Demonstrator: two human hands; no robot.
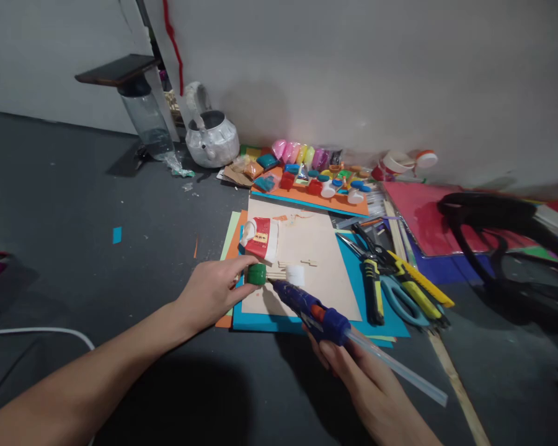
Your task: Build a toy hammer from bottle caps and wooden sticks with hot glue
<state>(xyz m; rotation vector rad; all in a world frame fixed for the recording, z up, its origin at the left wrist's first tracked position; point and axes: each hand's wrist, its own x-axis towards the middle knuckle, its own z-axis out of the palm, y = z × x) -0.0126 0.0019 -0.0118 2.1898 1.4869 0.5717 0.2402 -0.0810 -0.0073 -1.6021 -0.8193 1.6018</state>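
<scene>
My left hand (218,282) pinches a small green cylinder (257,274) that looks like a bottle cap, with pale wooden sticks (275,275) pointing right from it. In my right hand (348,365) is a blue hot glue gun (307,303), a long clear glue stick (400,368) coming out of its back. The nozzle is at the sticks, close to the green piece; whether it touches them I cannot tell. Just right of the sticks lies a white cylinder (296,276). A red and white cup-like piece (262,238) lies behind my left fingertips, and a little wooden piece (309,262) rests on the cream sheet (316,235).
Pliers (369,279), blue-handled scissors (402,300) and a yellow cutter (423,279) lie at right on blue paper (270,322). Paint pots (328,188) and colourful clay packs (307,153) stand behind. A metal kettle (212,139) and a water bottle (149,121) are at back left.
</scene>
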